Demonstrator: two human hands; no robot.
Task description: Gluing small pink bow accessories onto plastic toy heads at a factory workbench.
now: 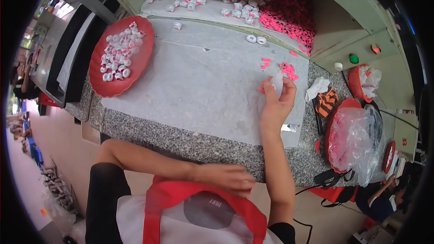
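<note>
Speckled granite bench (181, 147), head view, carries a large sheet of pale, translucent paper (203, 79) as its working surface. At the right of the sheet, the right hand (279, 101) holds a whitish, translucent piece (277, 83) in a narrow grip between thumb and fingers; its exact form is too small to tell. The piece stands just beside a loose heap of small, flat, bright pink pieces (290, 73), with a smaller pink cluster (266, 63) near it. The left hand (228, 180), blurred, lies apart from the work, in front of the body and below the bench edge; whether it holds anything cannot be told.

Two white rings (261, 40) lie farther back on the sheet. At the left, a red oval tray with a scalloped rim (143, 49) bears many white, ring-like pieces with pink parts (118, 56).

The step in hand appears to be the handling of a single piece at the pink heap. The next move, as judged from this posture, calls for a fine fingertip pinch and a steady wrist, since the flat pink pieces lie crowded and could scatter or come up several together.
</note>
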